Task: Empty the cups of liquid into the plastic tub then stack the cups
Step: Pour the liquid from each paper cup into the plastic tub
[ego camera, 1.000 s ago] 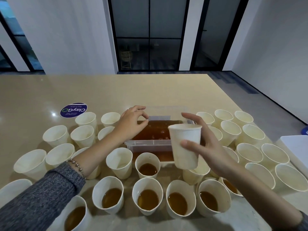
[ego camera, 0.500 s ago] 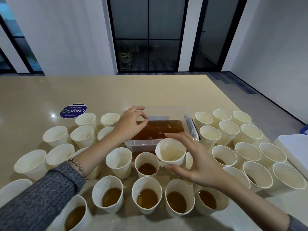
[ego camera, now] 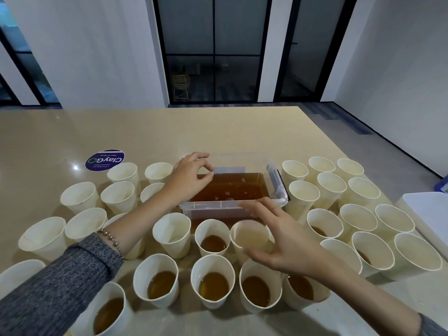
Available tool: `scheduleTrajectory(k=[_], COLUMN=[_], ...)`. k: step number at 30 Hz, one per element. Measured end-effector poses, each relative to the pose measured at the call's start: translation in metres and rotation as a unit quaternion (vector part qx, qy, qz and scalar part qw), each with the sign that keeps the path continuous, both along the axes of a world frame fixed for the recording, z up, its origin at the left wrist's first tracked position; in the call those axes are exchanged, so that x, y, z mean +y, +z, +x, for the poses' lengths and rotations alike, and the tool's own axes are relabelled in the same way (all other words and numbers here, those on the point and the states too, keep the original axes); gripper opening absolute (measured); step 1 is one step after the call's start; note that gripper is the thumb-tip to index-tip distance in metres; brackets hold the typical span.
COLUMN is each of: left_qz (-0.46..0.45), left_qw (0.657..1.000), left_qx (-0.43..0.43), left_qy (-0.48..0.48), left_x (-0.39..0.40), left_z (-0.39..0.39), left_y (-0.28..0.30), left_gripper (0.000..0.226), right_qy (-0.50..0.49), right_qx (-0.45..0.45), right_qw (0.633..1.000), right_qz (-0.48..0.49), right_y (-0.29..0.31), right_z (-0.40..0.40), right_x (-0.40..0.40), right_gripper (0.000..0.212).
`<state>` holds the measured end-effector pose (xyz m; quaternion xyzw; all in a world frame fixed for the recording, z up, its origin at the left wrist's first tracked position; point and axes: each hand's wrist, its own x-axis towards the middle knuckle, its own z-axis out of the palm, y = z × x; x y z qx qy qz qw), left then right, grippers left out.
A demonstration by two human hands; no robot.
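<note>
A clear plastic tub (ego camera: 218, 206) of brown liquid stands mid-table. My left hand (ego camera: 189, 178) pinches its left rim between thumb and fingers. My right hand (ego camera: 278, 238) curls loosely around an empty white paper cup (ego camera: 249, 236) standing just in front of the tub; the thumb touches its near side and the index finger stretches past its rim. Several cups with brown liquid (ego camera: 213, 286) fill the front rows. Empty cups stand to the left (ego camera: 80, 196) and to the right (ego camera: 331, 187) of the tub.
A round purple sticker (ego camera: 104, 160) lies on the beige table at the far left. A white tray (ego camera: 429, 214) sits at the right edge, with a blue object (ego camera: 442, 185) behind it. Cups crowd both sides of the tub and all the table in front of it.
My right hand brought the empty cup down from above the tub's near edge and turned it upright among the front cups. My left hand stayed on the tub rim.
</note>
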<state>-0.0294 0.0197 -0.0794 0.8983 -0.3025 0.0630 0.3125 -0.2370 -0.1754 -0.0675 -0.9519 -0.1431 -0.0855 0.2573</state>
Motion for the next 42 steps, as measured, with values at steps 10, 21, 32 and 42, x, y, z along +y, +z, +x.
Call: scheduleTrajectory(k=[10, 21, 32, 42], left_qz=[0.004, 0.008, 0.012, 0.011], left_qw=[1.000, 1.000, 1.000, 1.000], left_qx=[-0.003, 0.000, -0.004, -0.004], left_qy=[-0.001, -0.001, -0.002, 0.000], left_x=[0.000, 0.000, -0.001, -0.001], left_z=[0.000, -0.001, -0.002, -0.002], left_y=[0.000, 0.000, 0.001, 0.001], left_gripper=[0.013, 0.012, 0.013, 0.012], right_qy=[-0.227, -0.264, -0.240, -0.227], right_qx=[-0.008, 0.185, 0.141, 0.052], right_qw=[0.967, 0.897, 0.882, 0.945], right_qz=[-0.115, -0.303, -0.380, -0.232], right_y=[0.014, 0.022, 0.016, 0.069], right_z=[-0.007, -0.005, 0.003, 0.001], right_x=[-0.074, -0.115, -0.113, -0.124], right_gripper=[0.054, 0.078, 0.053, 0.055])
